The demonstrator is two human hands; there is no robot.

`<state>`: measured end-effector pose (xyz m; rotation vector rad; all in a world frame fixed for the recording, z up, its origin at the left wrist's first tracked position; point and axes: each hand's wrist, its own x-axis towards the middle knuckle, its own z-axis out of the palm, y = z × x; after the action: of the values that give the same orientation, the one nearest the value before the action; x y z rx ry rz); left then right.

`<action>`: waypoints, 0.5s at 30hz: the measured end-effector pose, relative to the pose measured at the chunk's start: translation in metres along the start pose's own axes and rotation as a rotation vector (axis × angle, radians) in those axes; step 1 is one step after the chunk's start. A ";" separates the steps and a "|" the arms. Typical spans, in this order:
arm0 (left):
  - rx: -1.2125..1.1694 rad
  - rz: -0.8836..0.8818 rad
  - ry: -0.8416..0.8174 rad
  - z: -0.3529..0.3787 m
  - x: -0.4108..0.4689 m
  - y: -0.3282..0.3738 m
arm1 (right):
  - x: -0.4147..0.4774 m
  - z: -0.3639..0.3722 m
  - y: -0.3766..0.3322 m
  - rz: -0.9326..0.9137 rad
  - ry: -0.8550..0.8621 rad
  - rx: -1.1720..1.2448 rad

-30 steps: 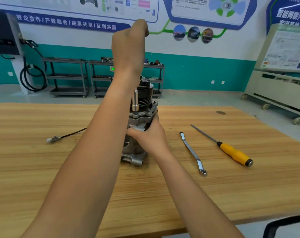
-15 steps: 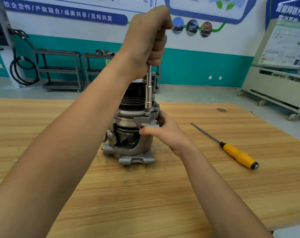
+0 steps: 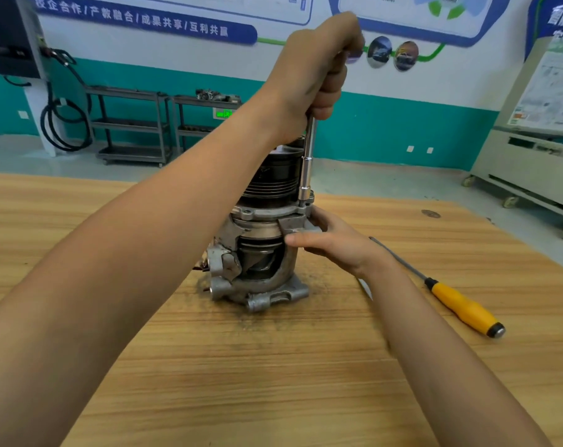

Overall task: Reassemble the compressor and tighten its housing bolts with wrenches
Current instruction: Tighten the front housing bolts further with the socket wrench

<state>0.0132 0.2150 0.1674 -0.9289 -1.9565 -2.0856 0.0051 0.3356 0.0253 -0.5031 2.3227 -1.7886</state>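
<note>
A grey metal compressor (image 3: 257, 253) stands upright in the middle of the wooden table (image 3: 273, 382), its black ribbed pulley on top. My left hand (image 3: 319, 69) is closed around the top of a chrome socket wrench (image 3: 307, 169), which stands vertically with its socket on a housing bolt at the compressor's right flange. My right hand (image 3: 331, 243) grips the right side of the housing just below that flange, thumb across the front. My left forearm hides the compressor's left side.
A yellow-handled screwdriver (image 3: 460, 304) lies on the table to the right of my right arm. Dark grime marks the wood around the compressor's base. Beyond the table stand metal shelving carts (image 3: 132, 124), a wall charger with a cable, and a beige wheeled cabinet (image 3: 531, 162).
The view has closed in on the compressor. My left hand shifted right and now shows its grip on the socket wrench. The flat wrench beside the screwdriver is hidden behind my right arm.
</note>
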 end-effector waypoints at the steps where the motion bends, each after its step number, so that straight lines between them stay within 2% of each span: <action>1: 0.012 -0.009 0.035 -0.001 0.001 0.000 | -0.003 -0.001 -0.003 0.021 0.004 -0.031; 3: -0.025 0.003 0.107 -0.006 0.001 0.003 | -0.010 -0.007 -0.012 0.000 0.124 -0.046; 5: -0.152 0.051 0.171 -0.016 0.004 0.011 | -0.017 -0.014 -0.022 -0.139 0.322 -0.071; 7: -0.270 0.090 0.188 -0.024 0.008 0.021 | -0.021 -0.017 -0.034 -0.233 0.406 -0.168; 10: -0.309 0.040 0.163 -0.028 0.006 0.028 | -0.019 -0.013 -0.046 -0.271 0.316 -0.328; 13: -0.232 -0.037 0.194 -0.033 -0.005 0.020 | -0.017 -0.009 -0.056 -0.233 0.232 -0.390; 15: -0.273 -0.079 0.228 -0.038 -0.011 0.014 | -0.017 -0.011 -0.059 -0.199 0.198 -0.406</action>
<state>0.0158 0.1739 0.1752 -0.6263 -1.6507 -2.4251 0.0270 0.3384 0.0840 -0.6593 2.8869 -1.4973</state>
